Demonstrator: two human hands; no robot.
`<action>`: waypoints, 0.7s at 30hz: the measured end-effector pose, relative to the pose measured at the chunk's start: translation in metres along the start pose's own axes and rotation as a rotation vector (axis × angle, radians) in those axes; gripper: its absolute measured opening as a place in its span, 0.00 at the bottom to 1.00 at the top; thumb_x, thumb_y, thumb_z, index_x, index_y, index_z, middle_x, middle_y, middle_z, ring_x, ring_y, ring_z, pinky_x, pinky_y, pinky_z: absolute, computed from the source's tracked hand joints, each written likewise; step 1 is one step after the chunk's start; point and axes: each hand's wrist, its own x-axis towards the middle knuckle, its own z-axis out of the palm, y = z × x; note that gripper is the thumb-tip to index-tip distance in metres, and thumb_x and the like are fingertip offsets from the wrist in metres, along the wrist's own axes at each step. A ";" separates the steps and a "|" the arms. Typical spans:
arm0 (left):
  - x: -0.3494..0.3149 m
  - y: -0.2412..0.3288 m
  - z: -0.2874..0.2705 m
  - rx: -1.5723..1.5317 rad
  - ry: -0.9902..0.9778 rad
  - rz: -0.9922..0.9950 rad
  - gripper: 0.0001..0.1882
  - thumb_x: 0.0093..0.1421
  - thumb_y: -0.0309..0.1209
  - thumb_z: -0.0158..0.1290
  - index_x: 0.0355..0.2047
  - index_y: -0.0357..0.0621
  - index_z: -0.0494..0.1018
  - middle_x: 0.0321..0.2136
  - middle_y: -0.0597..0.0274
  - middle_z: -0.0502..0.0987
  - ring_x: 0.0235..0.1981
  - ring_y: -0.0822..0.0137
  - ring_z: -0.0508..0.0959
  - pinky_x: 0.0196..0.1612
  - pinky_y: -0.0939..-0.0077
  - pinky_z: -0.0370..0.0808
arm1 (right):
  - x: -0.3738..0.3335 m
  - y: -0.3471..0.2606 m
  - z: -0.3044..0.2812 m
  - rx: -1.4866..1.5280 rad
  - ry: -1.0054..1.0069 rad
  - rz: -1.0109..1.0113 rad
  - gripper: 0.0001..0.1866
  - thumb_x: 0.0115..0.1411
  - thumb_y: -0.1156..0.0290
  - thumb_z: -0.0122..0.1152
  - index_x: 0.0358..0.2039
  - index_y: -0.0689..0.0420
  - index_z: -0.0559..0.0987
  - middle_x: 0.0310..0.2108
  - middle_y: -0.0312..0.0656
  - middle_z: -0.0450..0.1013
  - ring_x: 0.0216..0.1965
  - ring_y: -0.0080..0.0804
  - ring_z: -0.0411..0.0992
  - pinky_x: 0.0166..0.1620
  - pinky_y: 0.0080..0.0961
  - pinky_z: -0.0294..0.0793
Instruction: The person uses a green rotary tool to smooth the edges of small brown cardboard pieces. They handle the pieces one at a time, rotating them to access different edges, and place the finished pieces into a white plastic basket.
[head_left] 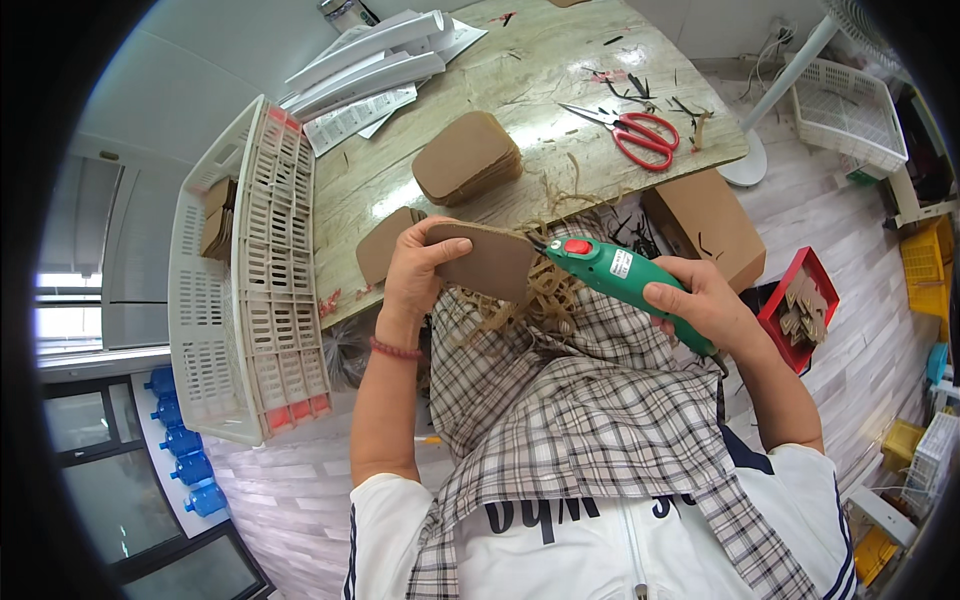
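My left hand [413, 268] grips a flat brown piece [490, 265] with rounded corners, thumb on its face. In my right hand [708, 302] is a green electric cutter [622, 278] with a red switch. The cutter's dark tip is at the piece's upper right edge; whether the blades touch it I cannot tell. Below the piece, tan trimmed strips [545, 295] lie tangled over my plaid apron [560, 400]. A stack of similar brown pieces [465, 155] rests on the table, and another brown piece [385, 245] lies by my left hand.
Red-handled scissors [645, 138] and dark scraps lie on the marbled table [560, 60]. White plastic crates [280, 250] stand along its left side. Papers [370, 85] are piled at the back left. A cardboard box [708, 225] and a red tray [800, 310] of brown scraps are at right.
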 end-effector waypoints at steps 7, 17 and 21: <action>0.002 0.008 0.008 0.123 -0.038 -0.083 0.09 0.50 0.19 0.61 0.33 0.37 0.78 0.28 0.61 0.81 0.28 0.72 0.79 0.35 0.79 0.77 | 0.001 0.002 0.001 -0.025 -0.009 0.007 0.20 0.61 0.58 0.60 0.43 0.64 0.75 0.24 0.34 0.70 0.22 0.17 0.68 0.25 0.16 0.70; 0.002 0.000 0.028 0.266 -0.113 -0.179 0.09 0.49 0.20 0.62 0.32 0.36 0.78 0.27 0.62 0.80 0.28 0.74 0.78 0.34 0.80 0.75 | 0.003 0.000 0.010 -0.111 0.032 -0.003 0.21 0.59 0.60 0.62 0.45 0.64 0.75 0.25 0.34 0.70 0.23 0.16 0.67 0.27 0.17 0.68; 0.000 0.003 0.036 0.338 -0.152 -0.222 0.09 0.47 0.20 0.63 0.31 0.37 0.78 0.27 0.65 0.80 0.28 0.76 0.77 0.35 0.83 0.73 | 0.008 0.003 0.013 -0.095 0.043 -0.022 0.21 0.58 0.59 0.64 0.44 0.63 0.77 0.24 0.34 0.71 0.22 0.16 0.67 0.26 0.18 0.69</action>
